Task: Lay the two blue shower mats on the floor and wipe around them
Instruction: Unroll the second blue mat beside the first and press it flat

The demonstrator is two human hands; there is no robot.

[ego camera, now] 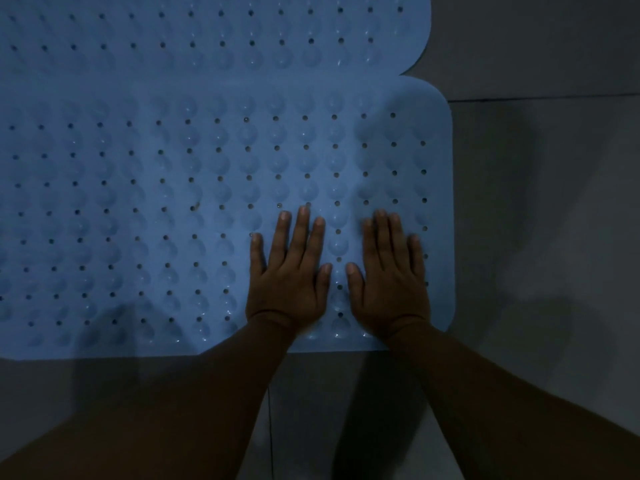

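Grey floor (540, 220), smooth and tiled with a thin joint line running across at the right, is seen beneath and around everything. Two blue mats are laid flat on it, edge to edge or slightly overlapped; which cannot be told. The far mat (214, 39) fills the upper left, and the near mat (138, 209) spreads across the middle, its rounded corner at the right. Both appear to be soft rubbery sheets, dotted with rows of small holes and domed suction cups. The near mat is pressed down near its right end, probably so the cups seat against the floor. The left hand (289, 275) is laid palm down, fingers straight and spread, gripping nothing. Just beside it, the right hand (389, 275) is laid likewise, flat and empty.
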